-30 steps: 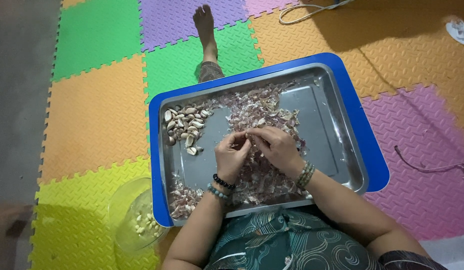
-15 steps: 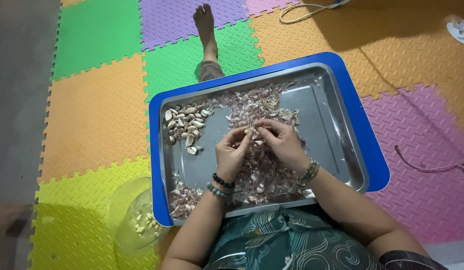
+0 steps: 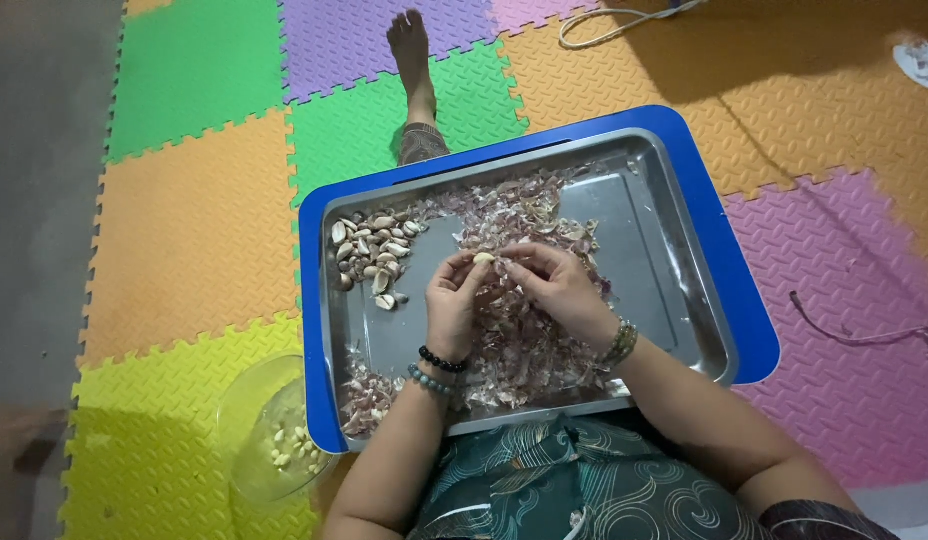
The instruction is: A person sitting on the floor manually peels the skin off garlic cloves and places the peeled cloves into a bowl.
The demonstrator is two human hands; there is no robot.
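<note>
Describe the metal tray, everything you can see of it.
The tray is a shallow rectangular pan of shiny grey metal with rounded corners and a raised rim. It sits flat on a blue board over the person's lap. A pile of purplish skins covers its middle, a cluster of unpeeled cloves lies at its far left corner, and its right part is bare. Both hands work above the skins.
</note>
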